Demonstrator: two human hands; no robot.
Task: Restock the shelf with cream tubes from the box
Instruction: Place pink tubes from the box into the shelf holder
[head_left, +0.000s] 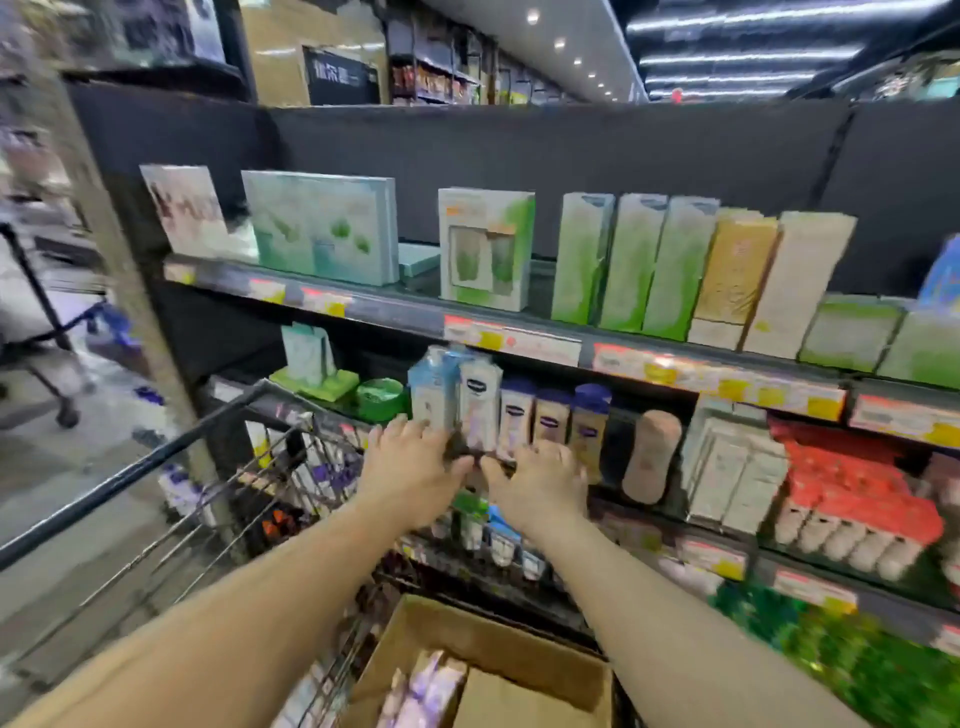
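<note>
At frame centre, left hand (415, 467) & right hand (540, 480) seating cream tubes (480, 410) on shelf (644, 506), grip unclear thru blur; more tubes in box (498, 654), bottom centre.

Box (498, 644): plain brown cardboard; tubes (423, 691) in it pale lilac/white. Above box, shelf (363, 306) dark grey w/ red-yellow price tags (511, 340). Up-right of box: green-white cartons (631, 265), cream-gold cartons (735, 275); farther right, red packs (852, 488).

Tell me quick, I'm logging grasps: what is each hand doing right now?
Left hand: holds the pale cream tubes at the shelf.
Right hand: fingers curled at the tubes' base; grip too blurred to tell.
</note>
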